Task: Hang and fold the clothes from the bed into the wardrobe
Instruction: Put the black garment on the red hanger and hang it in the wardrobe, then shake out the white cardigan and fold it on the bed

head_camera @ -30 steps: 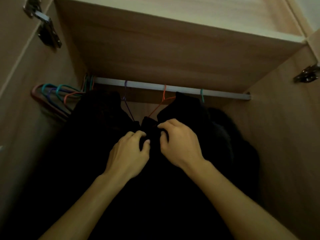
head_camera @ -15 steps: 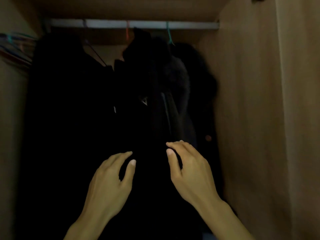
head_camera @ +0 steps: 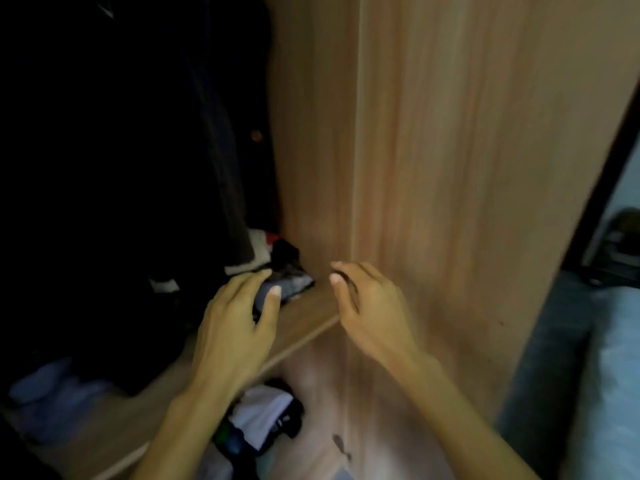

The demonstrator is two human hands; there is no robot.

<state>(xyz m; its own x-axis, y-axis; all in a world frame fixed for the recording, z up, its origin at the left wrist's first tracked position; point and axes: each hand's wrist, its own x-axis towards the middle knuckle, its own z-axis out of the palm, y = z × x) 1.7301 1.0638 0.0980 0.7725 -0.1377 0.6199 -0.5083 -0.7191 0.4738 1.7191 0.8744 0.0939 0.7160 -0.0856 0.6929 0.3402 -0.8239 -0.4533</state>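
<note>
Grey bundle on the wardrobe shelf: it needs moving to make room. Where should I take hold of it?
Probably grip the grey bundle across its near end, coming from the front and above: the side panel stands close on its right, other clothes crowd behind it, and the bare shelf lies open in front.

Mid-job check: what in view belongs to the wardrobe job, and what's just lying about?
Job: hanging dark clothes, folded clothes on the wardrobe shelf, bed, left hand, right hand, both empty.
Lying about: jumbled heap below the shelf; blurred dark object beyond the bed.
</note>
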